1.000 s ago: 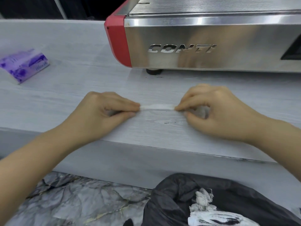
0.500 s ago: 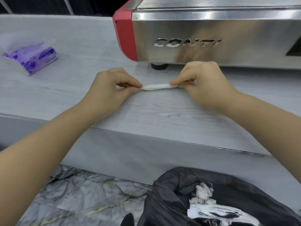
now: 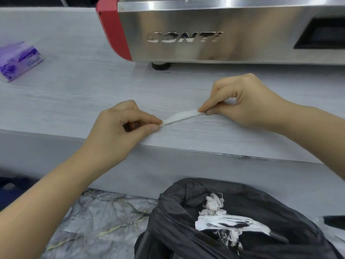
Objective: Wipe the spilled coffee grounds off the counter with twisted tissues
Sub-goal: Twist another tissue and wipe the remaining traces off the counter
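Observation:
A white twisted tissue (image 3: pixel 180 116) is stretched between both hands, lying low on the pale wood-grain counter (image 3: pixel 78 101). My left hand (image 3: pixel 121 131) pinches its left end near the counter's front edge. My right hand (image 3: pixel 242 101) pinches its right end, a little farther back, so the tissue runs at a slant. A thin dark trace of coffee grounds (image 3: pixel 169 123) shows right under the tissue's left end. A few dark specks (image 3: pixel 165 72) lie by the machine's foot.
A steel and red espresso machine (image 3: pixel 205 34) stands at the back. A purple tissue pack (image 3: pixel 18 60) lies at the far left. Below the counter edge, a black bin bag (image 3: pixel 233 230) holds used tissues. Marble floor (image 3: pixel 97 221) lies beneath.
Both hands have pulled the tissue back toward the counter's front edge. The tissue has turned from level to slanted, with the left end nearer me, and the hands are farther apart.

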Demonstrator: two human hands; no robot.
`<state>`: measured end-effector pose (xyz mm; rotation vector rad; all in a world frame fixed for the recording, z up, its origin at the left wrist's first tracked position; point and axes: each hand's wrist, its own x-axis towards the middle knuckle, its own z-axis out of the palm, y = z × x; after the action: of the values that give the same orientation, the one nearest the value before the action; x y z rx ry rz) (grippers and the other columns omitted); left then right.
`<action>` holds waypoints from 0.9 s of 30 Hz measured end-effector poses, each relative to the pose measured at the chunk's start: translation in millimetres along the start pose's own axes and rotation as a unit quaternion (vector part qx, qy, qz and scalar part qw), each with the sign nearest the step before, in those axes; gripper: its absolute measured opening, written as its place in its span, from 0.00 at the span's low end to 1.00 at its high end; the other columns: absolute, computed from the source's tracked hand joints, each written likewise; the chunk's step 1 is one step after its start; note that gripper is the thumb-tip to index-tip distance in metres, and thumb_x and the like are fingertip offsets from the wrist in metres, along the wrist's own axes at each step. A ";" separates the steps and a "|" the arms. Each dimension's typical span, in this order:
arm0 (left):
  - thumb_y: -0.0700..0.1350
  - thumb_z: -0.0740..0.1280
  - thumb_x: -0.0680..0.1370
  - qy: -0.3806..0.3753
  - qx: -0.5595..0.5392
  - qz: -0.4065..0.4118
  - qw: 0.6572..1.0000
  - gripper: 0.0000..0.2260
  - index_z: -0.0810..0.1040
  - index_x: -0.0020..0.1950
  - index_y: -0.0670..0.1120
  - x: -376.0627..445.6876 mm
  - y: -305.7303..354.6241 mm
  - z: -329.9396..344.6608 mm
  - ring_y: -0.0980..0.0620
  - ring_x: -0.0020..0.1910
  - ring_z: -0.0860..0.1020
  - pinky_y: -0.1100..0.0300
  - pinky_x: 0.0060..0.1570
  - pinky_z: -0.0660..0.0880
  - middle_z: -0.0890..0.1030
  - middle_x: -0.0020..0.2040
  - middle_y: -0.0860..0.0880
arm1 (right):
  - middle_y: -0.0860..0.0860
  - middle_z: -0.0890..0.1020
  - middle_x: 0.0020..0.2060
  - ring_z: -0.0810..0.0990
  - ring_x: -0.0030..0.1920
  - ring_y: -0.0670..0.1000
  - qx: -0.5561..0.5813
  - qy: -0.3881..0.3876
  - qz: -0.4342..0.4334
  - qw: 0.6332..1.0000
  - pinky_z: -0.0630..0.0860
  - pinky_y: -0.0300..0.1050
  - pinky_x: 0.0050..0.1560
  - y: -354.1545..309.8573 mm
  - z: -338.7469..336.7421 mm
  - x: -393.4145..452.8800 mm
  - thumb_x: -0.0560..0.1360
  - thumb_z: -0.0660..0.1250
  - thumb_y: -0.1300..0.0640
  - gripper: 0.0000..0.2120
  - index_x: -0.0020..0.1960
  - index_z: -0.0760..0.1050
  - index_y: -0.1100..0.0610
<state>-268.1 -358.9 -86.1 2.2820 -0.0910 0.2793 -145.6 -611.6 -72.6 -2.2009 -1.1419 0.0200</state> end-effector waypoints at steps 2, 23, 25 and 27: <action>0.43 0.74 0.73 -0.005 -0.004 0.012 1.000 0.05 0.87 0.48 0.49 -3.3 8.8 10.7 0.58 0.35 0.72 0.74 0.37 0.66 0.74 0.36 0.50 | 0.50 0.82 0.36 0.80 0.38 0.49 -0.009 0.002 0.002 1.000 0.75 0.47 0.44 1.1 -6.6 -13.5 0.71 0.75 0.62 0.05 0.46 0.86 0.55; 0.40 0.70 0.77 -0.020 0.072 0.232 0.970 0.06 0.85 0.52 0.45 -63.2 76.2 143.5 0.49 0.39 0.72 0.53 0.41 0.65 0.73 0.38 0.49 | 0.50 0.76 0.35 0.72 0.38 0.49 -0.120 0.220 0.201 0.947 0.69 0.37 0.37 -48.1 39.1 -237.9 0.71 0.70 0.73 0.12 0.47 0.85 0.59; 0.42 0.70 0.76 -0.067 0.062 0.190 0.978 0.07 0.85 0.53 0.48 -102.9 59.7 160.0 0.54 0.41 0.72 0.56 0.42 0.65 0.74 0.40 0.54 | 0.47 0.76 0.35 0.74 0.38 0.46 -0.064 0.205 0.260 0.941 0.69 0.32 0.39 -60.8 83.9 -259.9 0.69 0.73 0.72 0.13 0.47 0.85 0.57; 0.45 0.70 0.77 -0.082 0.013 0.102 0.991 0.07 0.85 0.53 0.51 -125.1 42.2 171.1 0.58 0.44 0.73 0.60 0.46 0.69 0.74 0.42 0.58 | 0.43 0.79 0.36 0.76 0.38 0.40 0.013 0.237 0.325 0.915 0.70 0.27 0.40 -67.2 108.6 -266.8 0.68 0.75 0.70 0.12 0.45 0.86 0.55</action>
<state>-367.1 -518.0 -193.9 2.3217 -0.4098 0.1988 -392.0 -722.0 -193.2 -2.2867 -0.1230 -0.2035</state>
